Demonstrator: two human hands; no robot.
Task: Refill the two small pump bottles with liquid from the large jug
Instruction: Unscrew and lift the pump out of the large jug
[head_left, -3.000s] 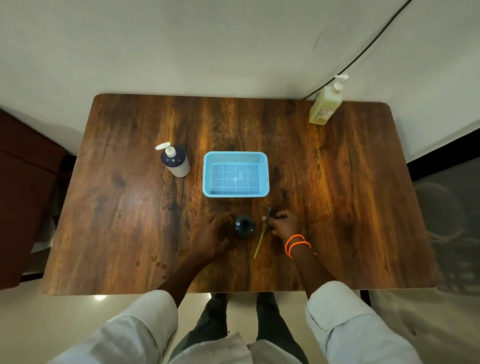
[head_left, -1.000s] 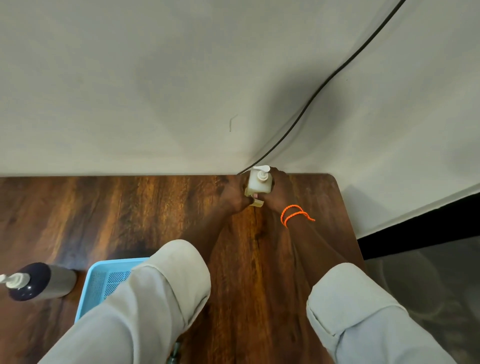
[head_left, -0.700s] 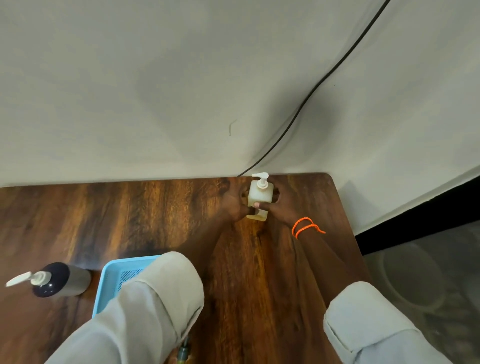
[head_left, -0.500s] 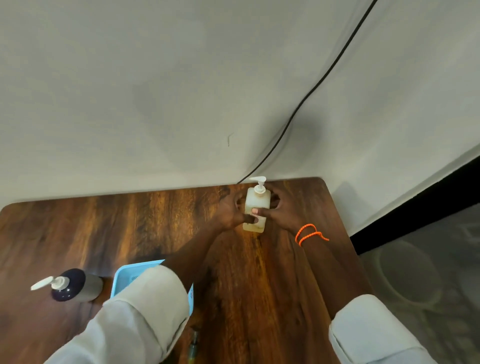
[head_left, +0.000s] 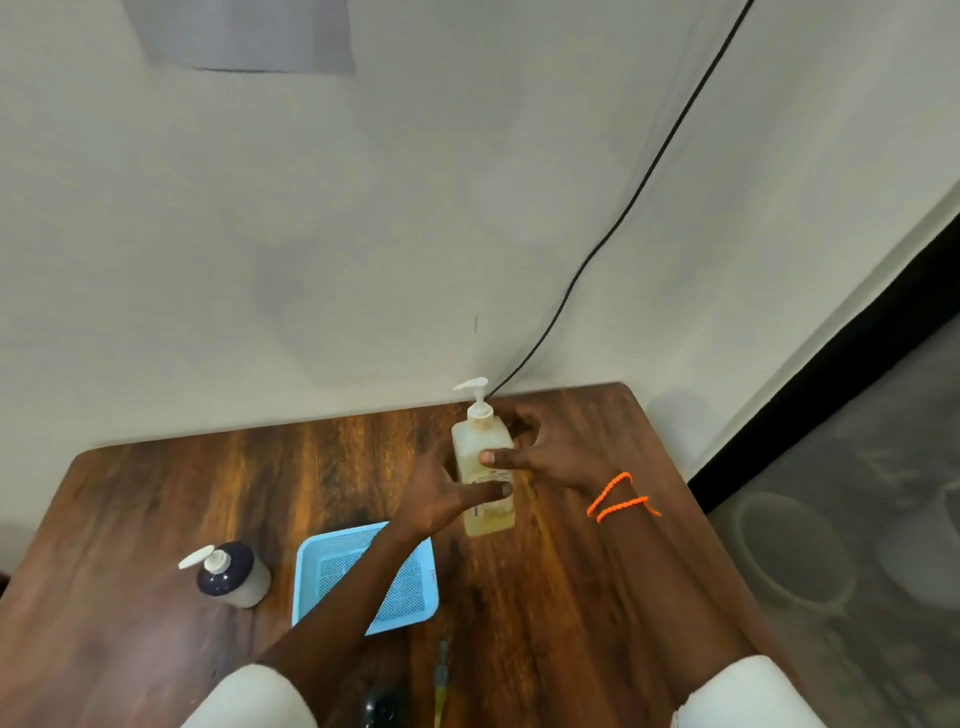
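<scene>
The large jug (head_left: 483, 467), a pale yellowish pump bottle with a white pump head, is held upright between both hands near the far right part of the table (head_left: 156, 519). The left hand (head_left: 436, 499) is laid against the jug's left side, its thumb stretched across the lower front of the label; the grip there is fairly wide, the fingers being hidden behind the jug. The right hand (head_left: 550, 452) is set against the jug's right side, its thumb pressed across the front just above the left thumb, with the other fingers curled round the back. Whether the jug's base touches the table cannot be told, as the lower part is blurred. An orange cord bracelet (head_left: 618, 499) is worn on the right wrist.

A dark small pump bottle (head_left: 231, 574) with a white pump is stood at the left, well apart from the hands. A blue basket (head_left: 311, 571) is seen between it and the jug, partly covered by the left forearm. A black cable (head_left: 623, 208) is run down the wall behind the jug.
</scene>
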